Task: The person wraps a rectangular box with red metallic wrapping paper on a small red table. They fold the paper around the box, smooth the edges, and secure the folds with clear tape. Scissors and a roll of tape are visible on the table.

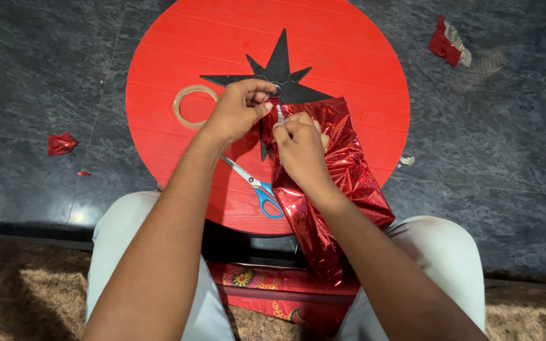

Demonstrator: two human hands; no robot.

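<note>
Red foil-wrapped parcel lies across the round red counter. Right hand presses its top fold; left hand pinches a clear tape strip. Best keep it taut. Scissors, tape roll beyond.

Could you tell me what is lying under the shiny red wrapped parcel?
The shiny red wrapped parcel rests on the round red table, over part of its black star. The blue-handled scissors lie beside it. The right hand covers its top; its contents are hidden.
</note>
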